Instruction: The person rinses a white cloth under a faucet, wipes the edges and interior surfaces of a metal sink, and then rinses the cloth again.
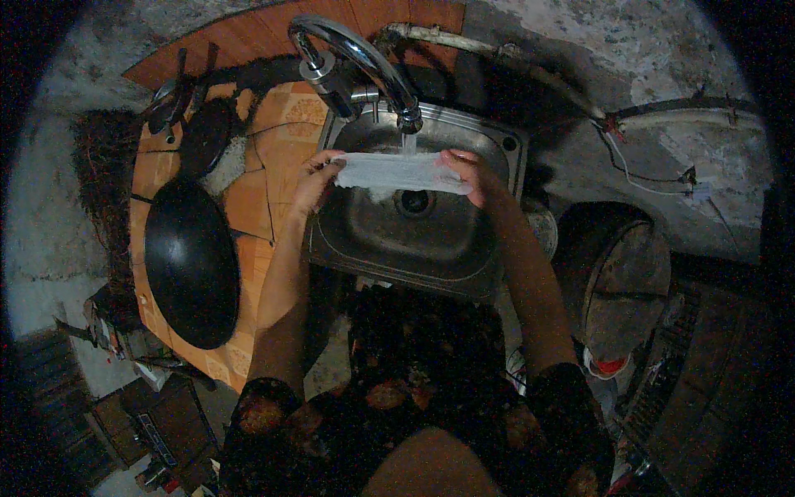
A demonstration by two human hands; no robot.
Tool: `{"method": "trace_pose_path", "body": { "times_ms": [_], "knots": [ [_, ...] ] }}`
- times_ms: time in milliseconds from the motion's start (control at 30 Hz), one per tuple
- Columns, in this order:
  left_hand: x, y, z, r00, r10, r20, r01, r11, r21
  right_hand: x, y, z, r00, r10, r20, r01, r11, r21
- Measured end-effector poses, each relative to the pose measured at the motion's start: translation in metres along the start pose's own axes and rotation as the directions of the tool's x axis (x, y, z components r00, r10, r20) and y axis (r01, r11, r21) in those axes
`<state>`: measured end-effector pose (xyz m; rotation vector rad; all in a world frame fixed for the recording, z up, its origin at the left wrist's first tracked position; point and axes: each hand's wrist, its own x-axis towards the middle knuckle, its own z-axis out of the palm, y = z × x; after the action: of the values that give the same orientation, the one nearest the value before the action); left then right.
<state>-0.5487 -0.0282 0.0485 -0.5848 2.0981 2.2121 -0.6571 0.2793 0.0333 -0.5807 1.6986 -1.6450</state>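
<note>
Both my hands hold a white cloth (393,171) stretched sideways over the metal sink (364,240). At its left end, the fingers and thumb of my left hand (315,178) are closed on it. My right hand (470,174) grips the right end, fingers curled round the edge. Water runs from the curved chrome faucet (352,51) onto the cloth's upper edge. Just below the cloth, the round drain (414,201) shows in the basin floor.
Left of the sink, a large black wok (190,263) lies on the tan tiled counter (248,207), with darker pans (207,137) behind it. A pipe (530,60) runs along the back wall. To the right stands a dark round-topped container (627,286).
</note>
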Motion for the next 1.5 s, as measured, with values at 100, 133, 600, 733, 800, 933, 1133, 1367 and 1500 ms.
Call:
{"method": "trace_pose_path", "body": {
  "times_ms": [100,133,600,733,800,933,1133,1367,1500],
  "knots": [
    [0.005,-0.016,0.001,0.996,0.086,-0.032,-0.081,0.988,0.133,0.006,0.022,-0.003,0.987,-0.158,-0.010,0.154,0.974,-0.166],
    [0.006,-0.021,0.001,0.996,0.089,-0.028,-0.085,0.989,0.123,0.012,0.042,-0.008,0.984,-0.178,-0.030,0.169,0.964,-0.203],
    [-0.012,0.021,0.090,0.901,-0.295,0.319,0.387,0.879,-0.280,-0.006,-0.047,0.037,0.992,0.078,-0.096,-0.040,0.939,0.340],
    [-0.012,0.019,0.093,0.921,-0.214,0.327,0.288,0.937,-0.196,0.001,-0.041,0.034,0.996,0.030,-0.085,-0.007,0.965,0.261],
    [-0.012,0.016,0.092,0.935,-0.211,0.285,0.275,0.939,-0.207,0.002,-0.038,0.036,0.989,-0.009,-0.145,0.040,0.975,0.217],
    [-0.016,0.016,0.089,0.933,-0.163,0.322,0.265,0.915,-0.304,0.007,-0.026,0.038,0.976,-0.055,-0.209,0.089,0.983,0.159],
    [-0.018,0.022,0.084,0.924,-0.191,0.331,0.318,0.865,-0.389,0.011,-0.028,0.052,0.803,-0.562,-0.198,0.486,0.810,-0.328],
    [-0.016,0.026,0.090,0.939,-0.168,0.299,0.273,0.894,-0.356,0.019,0.031,0.040,0.940,0.105,-0.326,0.133,0.766,0.629],
    [-0.019,0.058,0.105,0.943,-0.193,0.271,0.286,0.885,-0.366,0.011,0.061,0.035,0.885,0.383,-0.266,0.068,0.457,0.887]
  ]
}}
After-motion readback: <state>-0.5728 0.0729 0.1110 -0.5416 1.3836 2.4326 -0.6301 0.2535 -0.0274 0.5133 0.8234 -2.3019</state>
